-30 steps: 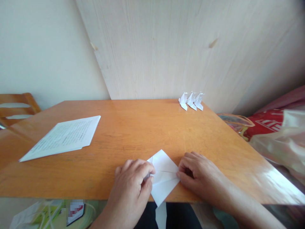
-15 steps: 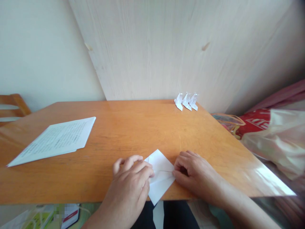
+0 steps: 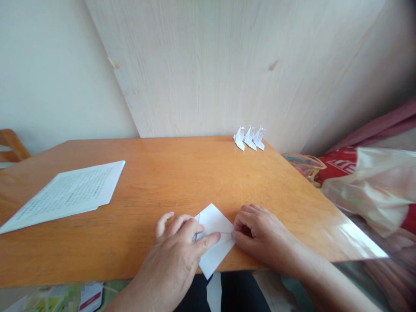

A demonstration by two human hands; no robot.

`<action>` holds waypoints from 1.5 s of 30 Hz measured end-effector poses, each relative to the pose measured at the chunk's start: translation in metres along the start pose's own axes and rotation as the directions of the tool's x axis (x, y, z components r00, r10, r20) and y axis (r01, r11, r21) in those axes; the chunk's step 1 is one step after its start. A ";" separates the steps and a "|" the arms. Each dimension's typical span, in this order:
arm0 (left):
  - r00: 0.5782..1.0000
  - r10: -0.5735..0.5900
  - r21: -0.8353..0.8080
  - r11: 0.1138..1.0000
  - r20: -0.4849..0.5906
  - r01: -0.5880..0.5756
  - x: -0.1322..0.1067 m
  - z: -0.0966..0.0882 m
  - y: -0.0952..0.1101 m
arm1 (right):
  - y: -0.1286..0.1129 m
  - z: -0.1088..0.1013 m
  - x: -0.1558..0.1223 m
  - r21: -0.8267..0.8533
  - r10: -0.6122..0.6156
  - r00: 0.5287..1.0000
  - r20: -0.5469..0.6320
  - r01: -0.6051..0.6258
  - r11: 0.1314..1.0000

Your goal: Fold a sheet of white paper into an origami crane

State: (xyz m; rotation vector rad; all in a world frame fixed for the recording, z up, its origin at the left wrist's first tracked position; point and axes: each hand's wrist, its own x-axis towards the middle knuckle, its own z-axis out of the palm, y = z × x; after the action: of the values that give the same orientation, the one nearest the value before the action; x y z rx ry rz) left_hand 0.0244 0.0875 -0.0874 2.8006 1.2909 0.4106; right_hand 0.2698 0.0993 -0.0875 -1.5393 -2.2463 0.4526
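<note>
Watching the left hand (image 3: 180, 255) press open-fingered on the folded white paper (image 3: 212, 219), right hand (image 3: 260, 236) curled, pinching its corner; overhanging the table (image 3: 195, 173), I fear it slips askew.

Table (image 3: 182, 173): I log open wood across the middle, from the sheets (image 3: 65, 195) at far left to the paper figures (image 3: 249, 138) at the far right corner, the two well apart. Far side: closed by the panel (image 3: 211, 65) just behind the edge, with the figures close before it. Right side: bags (image 3: 367, 182) bulge against the edge, so I see little room there. Left: chair (image 3: 11, 143) beyond the corner, apart from the sheets. Near edge: left hand (image 3: 177, 260) and right hand (image 3: 260, 236) on the paper (image 3: 212, 221) take the centre; wood lies open either side.
</note>
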 end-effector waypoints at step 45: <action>0.995 0.059 0.021 0.998 -0.083 -0.058 0.001 0.013 -0.007 | -0.009 0.002 -0.049 -0.170 -0.137 0.991 -0.001 0.135 0.976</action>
State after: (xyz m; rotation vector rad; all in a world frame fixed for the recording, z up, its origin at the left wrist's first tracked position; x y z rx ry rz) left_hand 0.0232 0.0945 -0.1010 2.8711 1.2357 0.5259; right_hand 0.2774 0.0496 -0.0915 -1.4491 -2.4147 0.2157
